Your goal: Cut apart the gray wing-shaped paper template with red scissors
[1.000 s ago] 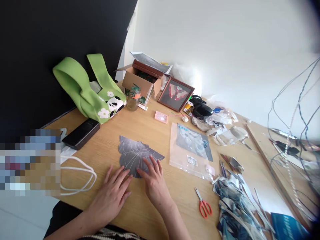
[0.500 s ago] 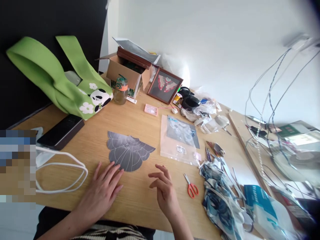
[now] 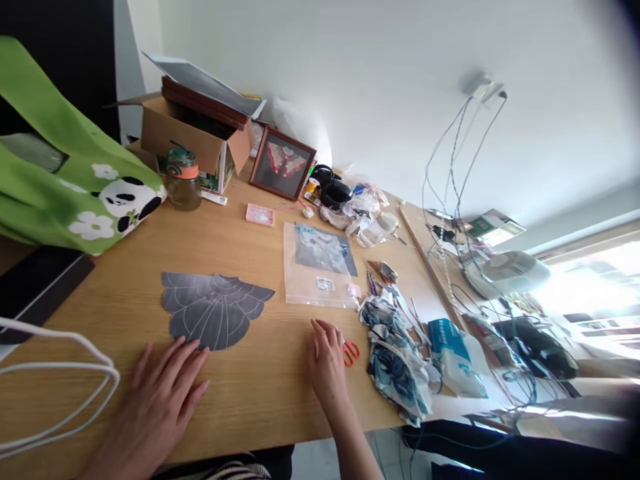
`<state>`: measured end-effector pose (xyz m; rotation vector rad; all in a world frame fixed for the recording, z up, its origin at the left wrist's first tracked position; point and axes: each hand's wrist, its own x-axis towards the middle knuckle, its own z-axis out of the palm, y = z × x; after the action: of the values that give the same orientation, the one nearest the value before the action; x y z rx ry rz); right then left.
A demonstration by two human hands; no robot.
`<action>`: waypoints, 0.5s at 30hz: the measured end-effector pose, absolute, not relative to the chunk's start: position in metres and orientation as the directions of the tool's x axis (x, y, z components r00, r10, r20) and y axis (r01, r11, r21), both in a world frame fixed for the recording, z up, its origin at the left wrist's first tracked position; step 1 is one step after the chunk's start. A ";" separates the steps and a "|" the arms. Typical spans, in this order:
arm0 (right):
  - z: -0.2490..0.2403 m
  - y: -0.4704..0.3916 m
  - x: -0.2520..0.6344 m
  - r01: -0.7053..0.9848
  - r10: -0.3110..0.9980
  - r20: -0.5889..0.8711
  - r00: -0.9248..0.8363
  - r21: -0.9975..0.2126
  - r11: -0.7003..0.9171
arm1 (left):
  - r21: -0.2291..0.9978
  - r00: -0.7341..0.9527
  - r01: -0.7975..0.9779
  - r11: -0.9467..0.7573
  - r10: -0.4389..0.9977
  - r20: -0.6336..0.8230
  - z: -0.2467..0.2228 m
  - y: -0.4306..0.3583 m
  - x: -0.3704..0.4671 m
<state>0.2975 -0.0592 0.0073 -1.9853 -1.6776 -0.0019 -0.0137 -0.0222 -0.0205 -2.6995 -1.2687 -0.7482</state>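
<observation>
A dark grey, fan-shaped sheet with scalloped edges and pale lines [image 3: 215, 310] lies flat on the wooden table. My left hand [image 3: 163, 393] rests palm down with its fingers spread, fingertips at the sheet's lower edge. My right hand [image 3: 327, 363] is beside the red-handled scissors [image 3: 351, 352], its fingers loosely bent and nothing visible in them. It hides part of the scissors' blades; whether it touches them I cannot tell. Beyond it lies a clear plastic bag [image 3: 295, 280] with a grey patterned sheet showing in it.
Crumpled blue-and-white cloth [image 3: 395, 360] and a tissue pack [image 3: 455, 360] lie at the right. A framed butterfly [image 3: 284, 163], a glass bottle [image 3: 183, 183] and a cardboard box [image 3: 185, 143] stand at the back. White cable loops [image 3: 60, 367] and a green bag [image 3: 60, 193] are at the left.
The view has turned to the right. My right hand has moved rightward and down to the scissors, its fingers drawing closer together. My left hand stays by the grey sheet's lower edge.
</observation>
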 end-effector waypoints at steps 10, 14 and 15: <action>0.015 -0.072 0.293 0.887 0.847 0.445 0.291 -0.458 -0.064 | 0.199 0.508 0.723 -0.661 0.704 0.496 -0.036 -0.017 -0.018; 0.008 -0.099 0.288 0.870 0.843 0.458 0.283 -0.492 -0.024 | 0.197 0.504 0.714 -0.672 0.689 0.520 -0.040 -0.014 -0.018; 0.006 -0.105 0.287 0.870 0.842 0.468 0.270 -0.493 -0.006 | 0.195 0.502 0.712 -0.674 0.684 0.530 -0.039 -0.014 -0.018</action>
<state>0.2866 -0.1049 0.0058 -1.8238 -1.5533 -0.0506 -0.0176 -0.0137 -0.0389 -2.6804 -1.2462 -0.9116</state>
